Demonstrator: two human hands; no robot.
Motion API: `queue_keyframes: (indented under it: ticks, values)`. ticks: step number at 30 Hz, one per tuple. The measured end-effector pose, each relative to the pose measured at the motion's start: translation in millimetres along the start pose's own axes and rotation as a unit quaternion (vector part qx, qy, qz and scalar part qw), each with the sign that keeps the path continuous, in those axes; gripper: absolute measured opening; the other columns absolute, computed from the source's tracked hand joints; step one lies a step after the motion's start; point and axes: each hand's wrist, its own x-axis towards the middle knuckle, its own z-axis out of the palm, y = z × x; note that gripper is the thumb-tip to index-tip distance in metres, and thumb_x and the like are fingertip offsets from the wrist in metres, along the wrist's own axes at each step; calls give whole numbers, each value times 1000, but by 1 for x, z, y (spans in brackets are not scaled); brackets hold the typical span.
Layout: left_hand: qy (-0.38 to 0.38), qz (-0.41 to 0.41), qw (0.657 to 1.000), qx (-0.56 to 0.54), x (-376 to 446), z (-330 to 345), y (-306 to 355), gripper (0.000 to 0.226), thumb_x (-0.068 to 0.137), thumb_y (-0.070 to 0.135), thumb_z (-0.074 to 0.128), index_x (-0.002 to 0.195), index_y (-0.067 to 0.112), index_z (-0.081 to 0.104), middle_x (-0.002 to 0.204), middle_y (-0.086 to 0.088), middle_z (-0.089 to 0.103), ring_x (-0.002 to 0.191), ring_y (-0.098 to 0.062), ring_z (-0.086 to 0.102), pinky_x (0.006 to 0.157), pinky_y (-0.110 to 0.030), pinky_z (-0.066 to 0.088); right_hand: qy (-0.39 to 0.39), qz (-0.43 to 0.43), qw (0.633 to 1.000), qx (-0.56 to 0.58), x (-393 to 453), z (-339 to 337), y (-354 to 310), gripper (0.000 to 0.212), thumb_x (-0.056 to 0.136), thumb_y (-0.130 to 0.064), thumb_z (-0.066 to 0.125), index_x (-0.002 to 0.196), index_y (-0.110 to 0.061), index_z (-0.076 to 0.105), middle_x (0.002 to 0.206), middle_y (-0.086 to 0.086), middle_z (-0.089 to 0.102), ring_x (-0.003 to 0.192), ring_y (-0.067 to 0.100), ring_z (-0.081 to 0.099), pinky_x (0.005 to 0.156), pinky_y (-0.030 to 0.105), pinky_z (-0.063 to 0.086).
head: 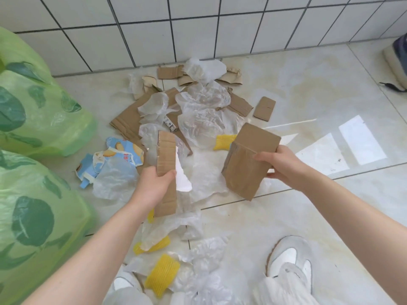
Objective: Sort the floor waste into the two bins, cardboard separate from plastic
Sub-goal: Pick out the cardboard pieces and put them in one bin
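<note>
My left hand (pixel 152 186) grips a long brown cardboard strip (pixel 166 155) with a white torn layer on its right side, held above the floor. My right hand (pixel 279 164) grips a larger folded cardboard piece (pixel 246 166), also lifted. Two bins lined with green leaf-print bags stand at the left, the far bin (pixel 37 106) and the near bin (pixel 37 221). On the floor between lies a heap of torn cardboard pieces (pixel 130 115), clear plastic film (pixel 202 111), yellow foam nets (pixel 161 274) and a torn blue snack wrapper (pixel 114 155).
A white tiled wall (pixel 198 25) closes the far side. My two white shoes (pixel 290 258) stand at the bottom among plastic film. Another shoe (pixel 396 58) sits at the far right. A small cardboard piece (pixel 264 108) lies apart on the glossy floor tiles.
</note>
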Motion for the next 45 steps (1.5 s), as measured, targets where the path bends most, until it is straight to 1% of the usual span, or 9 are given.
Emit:
queue_keyframes:
  ticks: [6,9,15,19,22,26,29,39,45]
  values:
    - [-35,-1,999,22,-3,3,-8,14,88,23,61,89,11,69,96,-14,71,93,-30,66,80,-39,52,-105,36,973,-200,-22,2,16,19,83,-20,70,102,-22,70,103,-8,72,100,7,65,84,20,47]
    - [-43,0,999,23,-5,-2,-13,11,88,24,60,87,17,69,93,-10,71,91,-27,66,78,-36,51,-140,62,954,-259,-30,4,9,16,83,-27,69,99,-25,69,98,-9,73,93,7,65,81,26,50]
    - [-26,-23,999,10,-2,-16,-21,16,90,23,59,94,12,69,97,-14,70,91,-28,66,75,-33,49,-45,-11,981,-189,-8,26,-13,11,89,-25,63,99,-23,69,97,-7,71,83,6,62,73,25,48]
    - [9,-40,999,28,10,-24,-25,11,87,23,63,85,15,69,90,-9,71,84,-24,66,75,-34,51,-13,4,964,-264,26,53,-11,22,85,-23,65,99,-7,70,100,8,69,85,17,62,67,25,46]
    - [30,-43,997,51,20,-29,-30,7,84,24,67,81,18,68,85,-5,70,82,-23,66,78,-38,53,51,16,917,-394,42,81,-5,28,83,-30,64,96,-6,63,103,16,61,111,33,52,86,36,43]
    - [63,-33,991,112,25,-33,-38,10,81,24,69,73,21,65,79,-4,69,82,-25,64,71,-34,50,85,33,843,-531,47,113,3,56,86,-44,59,122,-2,47,123,15,49,124,33,32,92,40,34]
    - [79,-26,987,135,28,-34,-47,9,78,25,69,72,19,67,82,-3,67,97,-31,57,74,-36,50,101,73,877,-464,52,123,9,53,85,-33,61,125,-3,42,128,18,40,119,33,40,92,37,40]
    - [128,79,929,339,46,-43,-46,12,85,28,59,87,18,66,157,1,20,146,-28,-1,115,-47,12,52,49,942,-329,49,111,-4,29,78,-9,65,104,-8,53,97,11,59,89,28,57,61,28,42]
    - [-2,38,958,283,45,-44,-67,30,89,25,56,116,13,62,158,3,21,147,-28,5,116,-41,19,-12,27,961,-276,45,101,-1,28,76,-9,68,96,-14,49,96,11,64,76,24,58,55,28,43]
